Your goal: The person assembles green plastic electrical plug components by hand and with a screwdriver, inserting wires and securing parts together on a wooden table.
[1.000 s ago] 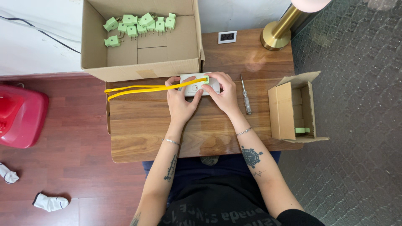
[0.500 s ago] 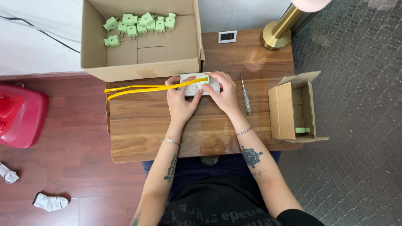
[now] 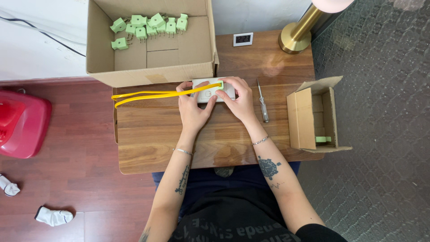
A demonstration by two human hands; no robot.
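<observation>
left hand fingers pressing white socket block flat to table | right hand fingers pinching green plug at 12 | yellow cable trailing to 9

A white socket block is gripped by the left hand and right hand; a yellow cable is stretched leftward, a screwdriver laid just right.

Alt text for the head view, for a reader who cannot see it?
Both hands, left hand and right hand, press a green plug on a yellow cable against a white socket block on a wooden table, between two cardboard boxes; a screwdriver lies beside.
</observation>
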